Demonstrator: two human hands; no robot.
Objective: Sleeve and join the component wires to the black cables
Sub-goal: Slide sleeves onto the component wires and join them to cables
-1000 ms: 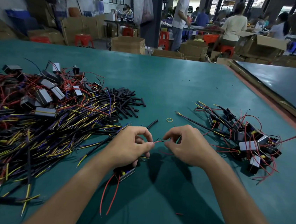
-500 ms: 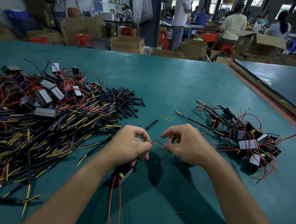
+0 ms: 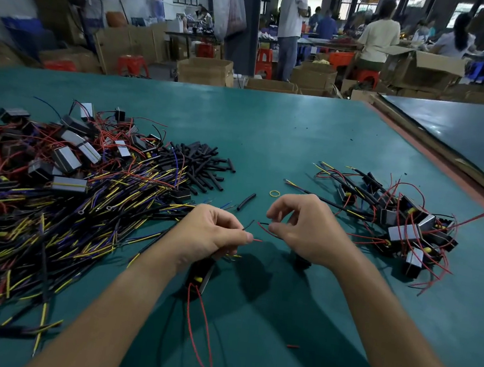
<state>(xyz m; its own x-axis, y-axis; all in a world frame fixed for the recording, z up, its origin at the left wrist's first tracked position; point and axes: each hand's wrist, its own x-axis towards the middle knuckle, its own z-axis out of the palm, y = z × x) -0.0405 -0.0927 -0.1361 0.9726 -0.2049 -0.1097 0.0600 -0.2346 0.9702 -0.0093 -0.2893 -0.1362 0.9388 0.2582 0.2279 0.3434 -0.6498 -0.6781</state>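
Note:
My left hand (image 3: 213, 235) grips a black cable and pinches a red wire end that pokes out past the thumb. A small black component (image 3: 200, 274) with red wires (image 3: 198, 328) hangs under that hand. My right hand (image 3: 301, 228) pinches a second red wire (image 3: 264, 229) with a dark tip, a short gap away from the left hand's wire end. One black sleeve piece (image 3: 246, 201) lies on the mat just beyond my hands.
A big heap of black cables with yellow and purple ends (image 3: 60, 224) and boxy components (image 3: 70, 159) fills the left. Black sleeve pieces (image 3: 204, 164) lie behind it. Joined assemblies (image 3: 395, 220) pile up at the right. A yellow rubber band (image 3: 275, 193) lies mid-table.
My hands have drawn apart, so the two wire ends that met between my fingertips are now separated. The right hand has lifted and its fingers have spread a little.

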